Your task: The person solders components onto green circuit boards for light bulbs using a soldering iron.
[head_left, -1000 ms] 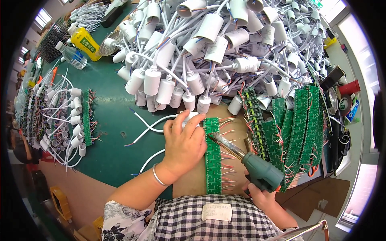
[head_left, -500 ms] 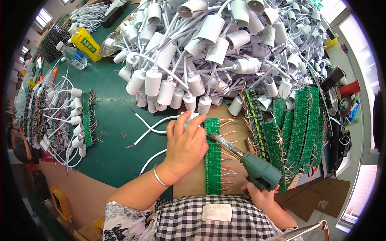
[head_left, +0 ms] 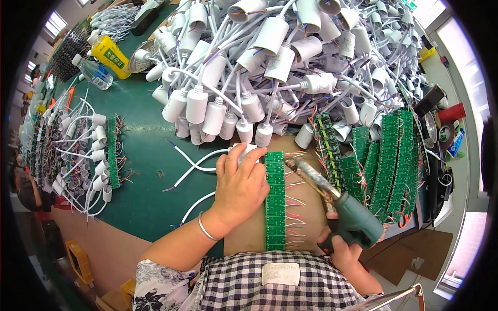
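My right hand (head_left: 344, 254) is wrapped round the handle of a green soldering gun (head_left: 358, 217). Its dark metal tip hangs just right of the upper part of a long green circuit board strip (head_left: 275, 207), apart from it. Thin red and white wires stick out along the strip's right edge. My left hand (head_left: 239, 181) is closed over a white cylindrical cap (head_left: 236, 149) by the strip's upper left edge, fingertips touching the strip. The cap's far side is under my fingers. A white cable (head_left: 199, 165) with bare-ended wires runs left from it. Another white cable (head_left: 197, 208) passes beneath my wrist.
A big heap of white caps with cables (head_left: 280, 62) rises behind the board. Several green board strips (head_left: 386, 160) lie to the right, next to a dark component strip (head_left: 329, 155). At left are wired caps (head_left: 98, 145), a yellow bottle (head_left: 110, 56) and a clear bottle (head_left: 93, 72).
My right hand has moved the soldering gun right, so its tip has left the strip's upper part. My left hand stays in place on the cap.
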Motion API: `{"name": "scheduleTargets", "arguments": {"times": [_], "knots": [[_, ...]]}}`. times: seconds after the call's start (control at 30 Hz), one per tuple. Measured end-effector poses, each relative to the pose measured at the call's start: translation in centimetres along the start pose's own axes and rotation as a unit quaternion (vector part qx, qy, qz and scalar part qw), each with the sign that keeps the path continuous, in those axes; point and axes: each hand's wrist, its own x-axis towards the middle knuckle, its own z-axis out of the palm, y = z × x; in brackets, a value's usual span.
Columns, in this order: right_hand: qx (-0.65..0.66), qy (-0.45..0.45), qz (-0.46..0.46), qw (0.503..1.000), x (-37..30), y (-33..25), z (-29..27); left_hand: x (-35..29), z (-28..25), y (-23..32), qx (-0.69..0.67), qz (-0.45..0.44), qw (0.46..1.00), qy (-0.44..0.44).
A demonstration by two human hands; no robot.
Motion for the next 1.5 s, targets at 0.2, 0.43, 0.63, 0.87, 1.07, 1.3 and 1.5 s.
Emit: {"name": "scheduleTargets", "arguments": {"times": [0.2,0.43,0.63,0.87,1.07,1.3,1.5], "knots": [[0.027,0.023,-0.011,0.999,-0.4,0.5,-0.6,0.0,0.0,0.0,-0.001,0.001,1.0,-0.001],[0.021,0.008,0.015,1.0,-0.5,0.5,-1.2,-0.1,-0.1,0.0,-0.003,-0.001,1.0,-0.002],[-0.02,-0.032,-0.033,0.999,-0.2,-0.1,-1.9,-0.2,-0.2,-0.4,0.002,0.017,1.0,-0.006],[-0.055,-0.081,-0.006,0.995,-0.6,0.5,-3.0,-0.3,-0.8,-0.7,-0.027,0.026,0.999,-0.015],[-0.06,-0.077,0.005,0.995,-0.6,0.2,-2.7,0.1,-1.1,-0.1,-0.06,-0.02,0.998,0.012],[-0.056,-0.079,-0.004,0.995,-0.5,0.3,-2.5,0.1,-1.6,-0.4,-0.033,0.004,0.999,-0.02],[-0.047,-0.064,0.008,0.997,-0.7,0.5,-2.3,0.2,-1.3,-0.5,-0.04,0.003,0.999,-0.035]]}}
